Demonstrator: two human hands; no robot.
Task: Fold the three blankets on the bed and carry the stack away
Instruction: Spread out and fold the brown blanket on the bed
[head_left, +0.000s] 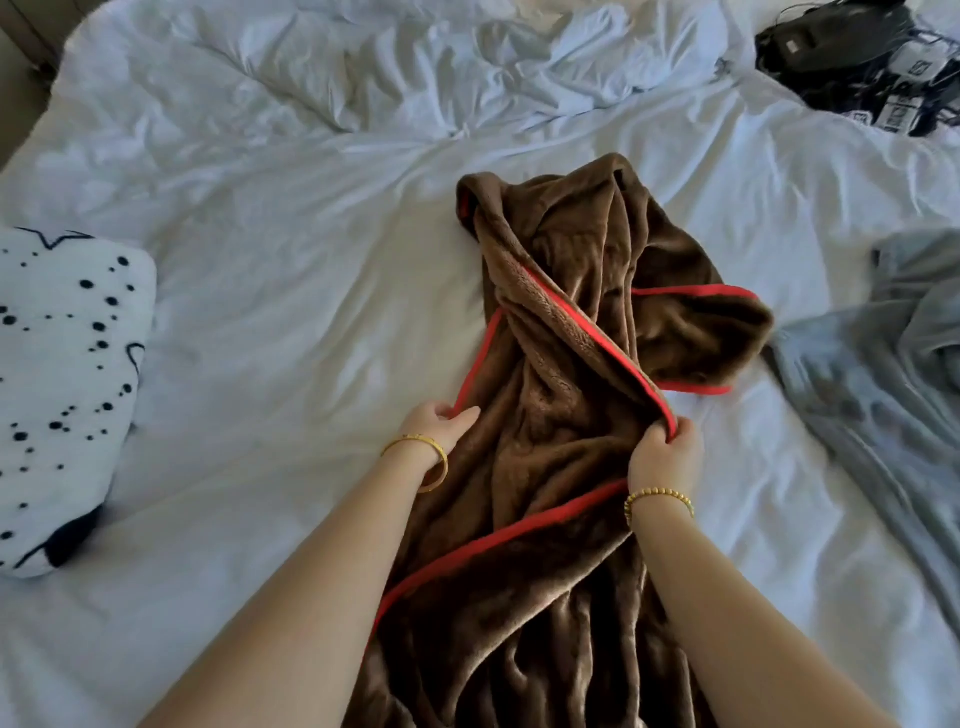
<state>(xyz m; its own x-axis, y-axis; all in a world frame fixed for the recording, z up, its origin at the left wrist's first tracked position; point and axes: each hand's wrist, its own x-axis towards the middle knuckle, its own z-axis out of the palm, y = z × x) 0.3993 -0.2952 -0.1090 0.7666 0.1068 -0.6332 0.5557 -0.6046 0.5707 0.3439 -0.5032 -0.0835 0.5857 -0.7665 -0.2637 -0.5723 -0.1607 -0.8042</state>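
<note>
Watching both hands pinch the red trim of the brown blanket twisted mid-bed, left hand and right hand on separate edges, I judge a pull now could tighten the twist, dragging it onto the grey blanket.

Bunched blanket lies mid-bed, running from near edge toward centre. Left hand on its left edge, right hand on its right edge. Second blanket right of it, just beside. Spotted blanket far left, well apart. Cable pile at far right corner.
</note>
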